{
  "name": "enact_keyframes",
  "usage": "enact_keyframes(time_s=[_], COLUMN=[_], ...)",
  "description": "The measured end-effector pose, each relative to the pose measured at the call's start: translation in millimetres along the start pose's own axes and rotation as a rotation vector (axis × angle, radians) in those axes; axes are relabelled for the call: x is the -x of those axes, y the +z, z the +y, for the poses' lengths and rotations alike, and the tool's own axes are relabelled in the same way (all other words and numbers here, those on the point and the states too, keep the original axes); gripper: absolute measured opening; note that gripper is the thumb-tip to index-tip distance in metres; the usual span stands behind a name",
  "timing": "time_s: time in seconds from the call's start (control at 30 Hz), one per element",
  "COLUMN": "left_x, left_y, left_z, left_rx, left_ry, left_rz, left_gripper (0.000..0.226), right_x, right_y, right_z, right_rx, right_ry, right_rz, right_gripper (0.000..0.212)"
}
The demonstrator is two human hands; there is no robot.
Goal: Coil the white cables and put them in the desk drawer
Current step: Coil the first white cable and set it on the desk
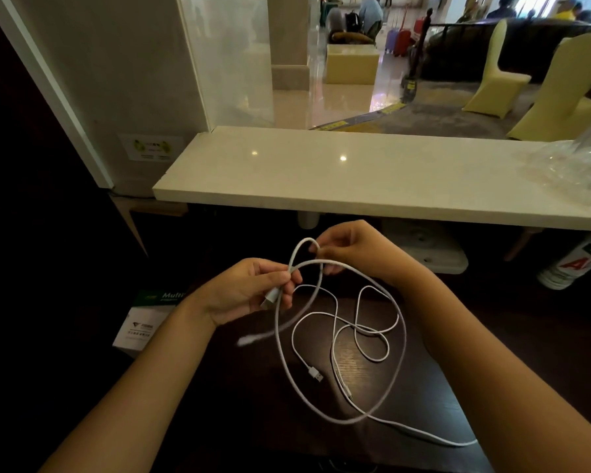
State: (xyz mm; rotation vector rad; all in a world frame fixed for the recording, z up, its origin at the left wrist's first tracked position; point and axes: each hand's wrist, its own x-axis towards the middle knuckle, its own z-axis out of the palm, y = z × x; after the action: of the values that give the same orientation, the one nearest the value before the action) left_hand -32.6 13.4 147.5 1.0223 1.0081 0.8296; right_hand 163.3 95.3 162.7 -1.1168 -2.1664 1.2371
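Note:
A thick white cable [284, 363] hangs in a big loop above the dark desk [406, 397]. My left hand [246, 291] pinches it near its plug end. My right hand [352, 249] grips the same cable at the top of a small loop, a little above and right of the left hand. A loose blurred end [249, 340] dangles below my left wrist. A thinner white cable [365, 332] lies tangled on the desk under the loop, its USB plug [316, 374] pointing toward me. No drawer is in view.
A pale stone counter [372, 179] runs across just beyond my hands, with crumpled clear plastic [574, 165] at its right end. A white and green box [144, 322] sits low on the left. A white bucket [574, 268] stands at the right under the counter.

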Motion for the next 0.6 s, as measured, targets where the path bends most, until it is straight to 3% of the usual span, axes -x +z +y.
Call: enact_keyframes(time_s=[0.1, 0.2, 0.3, 0.37, 0.47, 0.6], left_x=[-2, -5, -9, -10, -10, -8], left_y=[-3, -2, 2, 4, 5, 7], left_z=[-1, -6, -11, -12, -10, -6], left_rx=[0.009, 0.022, 0.023, 0.009, 0.021, 0.102], left_ry=[0.036, 0.062, 0.075, 0.074, 0.061, 0.025], left_rz=[0.163, 0.301, 0.351, 0.367, 0.358, 0.308], left_gripper=[0.019, 0.019, 0.018, 0.018, 0.018, 0.019], right_x=[6, 10, 12, 11, 9, 7], right_y=[-1, 3, 13, 20, 19, 10], right_z=[0, 2, 10, 18, 34, 47], right_rx=[-0.224, -0.309, 0.264, 0.621, 0.808, 0.877], right_ry=[0.197, 0.187, -0.009, -0.096, -0.149, -0.109], right_rz=[-0.155, 0.023, 0.140, 0.215, 0.254, 0.221], right_gripper=[0.023, 0.033, 0.063, 0.063, 0.056, 0.038])
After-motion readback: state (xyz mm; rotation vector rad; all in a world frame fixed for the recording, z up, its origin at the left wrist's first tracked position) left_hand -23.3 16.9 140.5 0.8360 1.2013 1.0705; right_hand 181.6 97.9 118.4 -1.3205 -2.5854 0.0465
